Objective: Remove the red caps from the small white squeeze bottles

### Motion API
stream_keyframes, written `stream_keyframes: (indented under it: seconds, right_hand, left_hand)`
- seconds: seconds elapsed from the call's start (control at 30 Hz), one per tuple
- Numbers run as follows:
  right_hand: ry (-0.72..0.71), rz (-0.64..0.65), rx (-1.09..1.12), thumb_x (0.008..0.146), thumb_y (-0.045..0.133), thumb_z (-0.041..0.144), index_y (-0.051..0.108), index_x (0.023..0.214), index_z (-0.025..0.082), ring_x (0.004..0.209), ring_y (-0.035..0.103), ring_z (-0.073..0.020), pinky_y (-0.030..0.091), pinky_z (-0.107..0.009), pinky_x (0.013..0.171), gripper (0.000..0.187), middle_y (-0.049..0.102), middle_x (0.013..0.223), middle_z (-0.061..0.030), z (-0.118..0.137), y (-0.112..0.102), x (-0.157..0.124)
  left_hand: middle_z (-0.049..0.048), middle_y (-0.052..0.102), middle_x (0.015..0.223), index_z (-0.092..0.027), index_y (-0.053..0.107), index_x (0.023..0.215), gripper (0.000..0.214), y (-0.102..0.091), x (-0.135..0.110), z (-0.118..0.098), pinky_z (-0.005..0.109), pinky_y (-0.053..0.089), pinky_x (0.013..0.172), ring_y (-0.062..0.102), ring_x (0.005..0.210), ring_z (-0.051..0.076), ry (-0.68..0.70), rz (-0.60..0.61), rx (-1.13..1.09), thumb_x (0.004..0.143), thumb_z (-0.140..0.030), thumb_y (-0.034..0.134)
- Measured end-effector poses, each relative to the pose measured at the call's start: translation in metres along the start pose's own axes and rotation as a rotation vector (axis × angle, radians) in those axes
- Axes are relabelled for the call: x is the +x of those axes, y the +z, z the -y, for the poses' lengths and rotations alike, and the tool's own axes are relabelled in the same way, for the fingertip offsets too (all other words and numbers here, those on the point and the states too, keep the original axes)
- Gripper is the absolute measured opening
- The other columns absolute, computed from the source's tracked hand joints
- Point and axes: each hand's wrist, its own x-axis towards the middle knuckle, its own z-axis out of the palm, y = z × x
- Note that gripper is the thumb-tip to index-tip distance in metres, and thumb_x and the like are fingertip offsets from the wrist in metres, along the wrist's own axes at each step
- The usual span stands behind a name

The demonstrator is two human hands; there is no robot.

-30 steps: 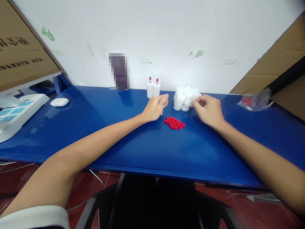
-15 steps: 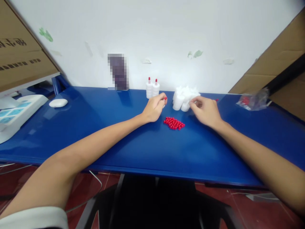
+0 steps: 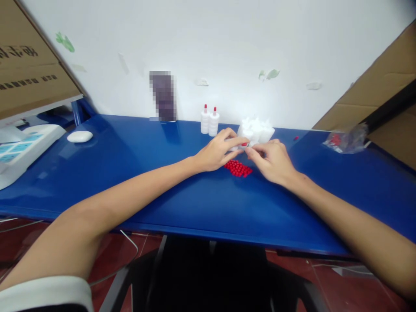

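Observation:
My left hand [image 3: 218, 151] is closed, thumb and fingers pinching a small white piece with a red cap [image 3: 244, 144]. Touching it from the other side are the fingertips of my right hand [image 3: 273, 161], pressed together; what they grip is hidden. Just below the hands lies a pile of small red caps [image 3: 238, 168], partly covered by my left fingers. Close behind stands a cluster of white plastic bottles [image 3: 256, 129]. Two white bottles with red-capped nozzles [image 3: 213, 123] stand upright to the left, near the wall.
A single red cap [image 3: 296, 138] lies right of the cluster. Further right is a clear plastic bag [image 3: 349, 139] with red pieces in it. A white oval case [image 3: 79, 137] and a white device [image 3: 30, 147] are at left. The blue table [image 3: 195, 208] meets the wall behind.
My left hand has moved right, carrying the piece with the red cap. My right hand has come left and down from the bottle cluster, and the two hands now meet above the caps.

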Motion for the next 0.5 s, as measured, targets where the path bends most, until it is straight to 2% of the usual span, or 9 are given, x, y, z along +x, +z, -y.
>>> stream_keyframes:
  seconds: [0.07, 0.17, 0.27, 0.37, 0.5]
  right_hand:
    - [0.028, 0.023, 0.034, 0.096, 0.049, 0.050, 0.060, 0.065, 0.022, 0.049, 0.046, -0.0155, 0.036, -0.033, 0.062, 0.044, 0.049, 0.049, 0.0017, 0.0014, 0.0001, -0.0014]
    - [0.041, -0.006, 0.100, 0.095, 0.053, 0.049, 0.067, 0.091, 0.021, 0.050, 0.049, -0.0155, 0.036, -0.031, 0.058, 0.032, 0.055, 0.054, 0.0030, 0.0016, 0.0014, -0.0032]
    - [-0.016, -0.044, 0.115, 0.096, 0.055, 0.045, 0.064, 0.111, 0.021, 0.056, 0.055, -0.0159, 0.041, -0.030, 0.062, 0.030, 0.062, 0.066, 0.0017, 0.0000, 0.0042, -0.0041]
    - [-0.095, -0.050, 0.087, 0.098, 0.054, 0.043, 0.062, 0.110, 0.022, 0.062, 0.057, -0.0165, 0.042, -0.030, 0.064, 0.025, 0.065, 0.074, -0.0002, -0.0021, 0.0064, -0.0038]
    - [-0.172, -0.025, 0.087, 0.102, 0.049, 0.042, 0.061, 0.094, 0.022, 0.066, 0.056, -0.0164, 0.041, -0.030, 0.066, 0.024, 0.064, 0.079, -0.0016, -0.0039, 0.0069, -0.0030]
  left_hand:
    - [0.0106, 0.060, 0.115, -0.019, 0.054, 0.133, 0.033, -0.0001, -0.0002, -0.0003, 0.039, 0.049, 0.096, 0.057, 0.103, 0.022, 0.001, 0.007, 0.013, 0.103, -0.030, 0.047]
    - [0.0119, 0.061, 0.124, -0.018, 0.048, 0.132, 0.034, -0.0006, 0.0002, -0.0020, 0.040, 0.048, 0.098, 0.058, 0.106, 0.023, -0.036, -0.006, 0.009, 0.099, -0.027, 0.050]
    - [0.0108, 0.062, 0.110, -0.016, 0.052, 0.118, 0.026, -0.0011, 0.0009, -0.0049, 0.037, 0.050, 0.090, 0.058, 0.096, 0.022, -0.081, 0.008, 0.020, 0.095, -0.028, 0.053]
    - [0.0085, 0.063, 0.099, -0.017, 0.055, 0.108, 0.019, -0.0013, 0.0020, -0.0067, 0.036, 0.050, 0.085, 0.056, 0.089, 0.021, -0.042, 0.063, 0.065, 0.092, -0.026, 0.053]
    - [0.0075, 0.063, 0.091, -0.016, 0.056, 0.101, 0.014, -0.0002, 0.0027, -0.0061, 0.036, 0.047, 0.083, 0.053, 0.090, 0.022, 0.081, 0.095, 0.147, 0.095, -0.026, 0.048]
